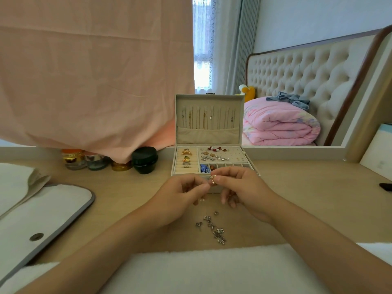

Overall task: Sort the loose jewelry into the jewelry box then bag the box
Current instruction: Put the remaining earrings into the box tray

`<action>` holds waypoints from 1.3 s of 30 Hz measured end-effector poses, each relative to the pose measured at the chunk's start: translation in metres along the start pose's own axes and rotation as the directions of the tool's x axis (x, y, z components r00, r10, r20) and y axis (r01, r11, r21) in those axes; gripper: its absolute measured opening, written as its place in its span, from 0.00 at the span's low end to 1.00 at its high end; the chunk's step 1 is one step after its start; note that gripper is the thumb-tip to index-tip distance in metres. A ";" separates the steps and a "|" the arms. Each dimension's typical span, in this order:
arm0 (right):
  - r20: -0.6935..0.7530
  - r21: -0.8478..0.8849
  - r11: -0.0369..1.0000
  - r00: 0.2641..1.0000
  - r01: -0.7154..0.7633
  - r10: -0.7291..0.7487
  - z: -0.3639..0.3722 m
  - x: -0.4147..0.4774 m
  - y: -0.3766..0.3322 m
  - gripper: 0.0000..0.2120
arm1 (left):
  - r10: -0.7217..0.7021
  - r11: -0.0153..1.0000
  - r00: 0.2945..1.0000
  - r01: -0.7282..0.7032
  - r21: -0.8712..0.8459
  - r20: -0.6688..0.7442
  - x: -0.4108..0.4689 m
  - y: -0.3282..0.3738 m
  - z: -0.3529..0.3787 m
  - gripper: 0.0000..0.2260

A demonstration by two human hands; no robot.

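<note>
A small gold-and-pearl earring is pinched between the curled fingers of the left hand and right hand, just in front of the one open beige jewelry box. Rings and studs already fill part of its tray. Roughly eight silver pieces lie loose on the wooden worktop, and the one white grey-trimmed bag lies unused, so sorting looks about half done.
</note>
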State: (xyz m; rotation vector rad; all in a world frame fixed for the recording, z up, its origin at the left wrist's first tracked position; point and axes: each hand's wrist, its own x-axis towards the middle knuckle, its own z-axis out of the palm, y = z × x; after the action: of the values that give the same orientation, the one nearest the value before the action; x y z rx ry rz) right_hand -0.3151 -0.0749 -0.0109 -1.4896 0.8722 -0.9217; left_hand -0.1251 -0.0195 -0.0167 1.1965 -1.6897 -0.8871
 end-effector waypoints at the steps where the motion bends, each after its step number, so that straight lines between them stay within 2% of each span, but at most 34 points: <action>1: -0.005 0.046 0.999 1.000 -0.001 0.001 -0.001 0.002 -0.001 0.06 | -0.002 1.000 1.000 0.002 0.015 0.007 0.002 0.001 0.000 0.04; 3: -0.019 0.089 0.996 1.000 -0.002 0.004 -0.004 0.008 -0.003 0.06 | -0.001 1.000 1.000 0.000 0.027 0.011 0.009 0.004 -0.001 0.05; 9: -0.074 0.071 0.997 0.997 0.025 -0.020 -0.028 0.031 -0.019 0.06 | 0.036 0.999 0.998 -0.035 0.023 -0.049 0.048 0.020 -0.002 0.06; 18: -0.314 -0.153 0.984 0.940 0.090 -0.135 -0.077 0.093 -0.029 0.06 | -0.073 0.994 0.983 0.058 -0.092 -0.169 0.136 0.031 -0.003 0.10; 24: -0.380 -0.352 0.933 0.898 0.080 -0.221 -0.092 0.135 -0.011 0.04 | -0.145 0.988 0.979 0.137 -0.065 -0.144 0.176 0.018 -0.003 0.10; 27: -0.359 -0.559 0.828 0.890 0.036 -0.280 -0.096 0.149 -0.003 0.04 | -0.131 0.991 0.982 0.129 -0.024 -0.134 0.187 0.007 -0.002 0.10; 30: -0.302 -0.751 0.660 0.900 -0.022 -0.313 -0.096 0.154 0.000 0.03 | -0.095 0.993 0.984 0.104 0.055 -0.153 0.193 -0.003 0.000 0.10; 33: -0.236 -0.868 0.494 0.917 -0.050 -0.321 -0.094 0.156 0.001 0.05 | -0.083 0.990 0.984 0.100 0.101 -0.157 0.196 -0.008 0.001 0.11; 39: -0.154 -0.920 0.392 0.926 -0.006 -0.346 -0.093 0.151 -0.003 0.05 | -0.045 0.988 0.989 0.065 0.142 -0.143 0.197 -0.011 -0.003 0.11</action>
State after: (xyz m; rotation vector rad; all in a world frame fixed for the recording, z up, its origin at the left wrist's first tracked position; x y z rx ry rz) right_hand -0.3356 -0.2498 0.0113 -2.4712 1.6794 -0.8723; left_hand -0.1522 -0.2108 0.0217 1.3774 -1.6373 -0.7043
